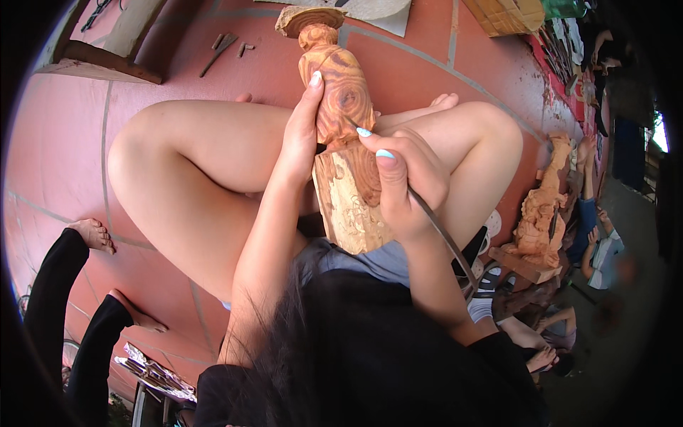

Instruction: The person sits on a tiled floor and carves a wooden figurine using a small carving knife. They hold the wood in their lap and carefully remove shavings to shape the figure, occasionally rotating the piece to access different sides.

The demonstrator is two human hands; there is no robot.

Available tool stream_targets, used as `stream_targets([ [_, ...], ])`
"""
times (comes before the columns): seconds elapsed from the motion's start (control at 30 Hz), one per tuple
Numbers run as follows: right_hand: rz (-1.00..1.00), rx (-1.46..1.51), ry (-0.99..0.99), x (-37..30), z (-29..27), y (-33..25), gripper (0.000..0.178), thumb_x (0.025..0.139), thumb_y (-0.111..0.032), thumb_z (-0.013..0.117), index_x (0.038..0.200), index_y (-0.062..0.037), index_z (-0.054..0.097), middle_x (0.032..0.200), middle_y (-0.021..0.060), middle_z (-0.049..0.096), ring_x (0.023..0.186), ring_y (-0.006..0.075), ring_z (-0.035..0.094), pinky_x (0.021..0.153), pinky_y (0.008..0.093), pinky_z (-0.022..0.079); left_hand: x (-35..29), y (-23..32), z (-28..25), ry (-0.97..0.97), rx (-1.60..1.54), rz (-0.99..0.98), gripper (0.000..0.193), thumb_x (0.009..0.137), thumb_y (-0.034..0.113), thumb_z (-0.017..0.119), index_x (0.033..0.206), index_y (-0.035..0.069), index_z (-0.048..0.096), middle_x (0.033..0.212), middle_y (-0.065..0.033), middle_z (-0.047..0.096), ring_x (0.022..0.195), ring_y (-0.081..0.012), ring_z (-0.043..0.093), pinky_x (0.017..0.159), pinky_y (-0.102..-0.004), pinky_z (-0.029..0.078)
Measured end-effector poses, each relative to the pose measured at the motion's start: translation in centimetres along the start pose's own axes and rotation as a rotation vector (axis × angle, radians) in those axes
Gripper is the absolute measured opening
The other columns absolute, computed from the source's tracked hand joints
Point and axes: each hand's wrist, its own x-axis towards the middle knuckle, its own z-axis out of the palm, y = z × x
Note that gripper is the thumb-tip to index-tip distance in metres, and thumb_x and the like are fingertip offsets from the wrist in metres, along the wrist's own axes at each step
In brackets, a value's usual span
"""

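A carved wooden figure [334, 89] with a wide hat-like top and swirling grain stands on a rough block base [346, 203] between my crossed legs. Around its left side wraps my left hand [302, 132], thumb pressed along the carved body. My right hand [413, 174] is closed round a slim, dark metal carving tool [442, 231], whose long shaft runs back under my wrist. The tool's tip meets the figure's lower body, just above the uncarved block. My right index finger rests close to that tip; the other fingers curl around the shaft.
Small tools [220, 53] lie on the red tiles ahead, near a wooden stool [107, 60]. A cardboard box [505, 16] is at the far right. On the right stands another carving [544, 213], with other people beyond. Someone's bare feet [92, 235] are on the left.
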Motion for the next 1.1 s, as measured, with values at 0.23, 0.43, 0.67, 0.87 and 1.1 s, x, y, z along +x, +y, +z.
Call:
stream_targets([
  [0.23, -0.089, -0.038, -0.007, -0.6, 0.2, 0.0, 0.014, 0.097, -0.007, 0.067, 0.090, 0.0057, 0.067, 0.074, 0.0143, 0.059, 0.064, 0.0309, 0.057, 0.061, 0.0397, 0.047, 0.1, -0.1, -0.3, -0.040, -0.051, -0.001, 0.056, 0.109, 0.049, 0.044, 0.131, -0.001, 0.058, 0.118, -0.0140, 0.070, 0.102, -0.0201, 0.071, 0.093, -0.0348, 0.057],
  [0.43, -0.107, -0.074, -0.021, -0.3, 0.5, -0.3, 0.015, 0.098, -0.005, 0.064, 0.087, 0.0055, 0.065, 0.072, 0.0143, 0.056, 0.063, 0.0299, 0.054, 0.059, 0.0392, 0.045, -0.6, 0.5, 0.3, -0.059, -0.015, -0.010, 0.057, 0.109, 0.049, 0.044, 0.132, -0.002, 0.058, 0.118, -0.0129, 0.070, 0.105, -0.0175, 0.070, 0.095, -0.0321, 0.055],
  [0.67, 0.005, -0.059, -0.019, -1.1, 0.7, -0.5, 0.017, 0.099, -0.003, 0.062, 0.084, 0.0057, 0.063, 0.071, 0.0145, 0.054, 0.062, 0.0301, 0.052, 0.058, 0.0398, 0.042, -0.6, 0.4, 0.5, 0.002, 0.026, 0.025, 0.057, 0.109, 0.049, 0.044, 0.132, -0.002, 0.057, 0.117, -0.0136, 0.070, 0.103, -0.0197, 0.071, 0.093, -0.0328, 0.057],
  [0.87, -0.078, -0.004, 0.009, -0.9, 0.6, -0.3, 0.018, 0.098, -0.002, 0.062, 0.082, 0.0055, 0.061, 0.071, 0.0146, 0.053, 0.062, 0.0301, 0.051, 0.057, 0.0400, 0.042, -0.7, 0.6, 0.7, -0.012, 0.011, 0.035, 0.058, 0.109, 0.049, 0.044, 0.133, -0.002, 0.056, 0.117, -0.0145, 0.070, 0.103, -0.0210, 0.071, 0.094, -0.0331, 0.057],
  [1.1, -0.112, -0.058, -0.032, -1.4, 0.5, -0.2, 0.015, 0.098, -0.002, 0.062, 0.085, 0.0059, 0.062, 0.071, 0.0149, 0.054, 0.063, 0.0307, 0.052, 0.058, 0.0407, 0.043, -0.5, 0.0, 0.1, -0.011, 0.062, 0.042, 0.069, 0.106, 0.058, 0.042, 0.135, -0.003, 0.053, 0.118, -0.0196, 0.069, 0.106, -0.0282, 0.071, 0.096, -0.0405, 0.058],
])
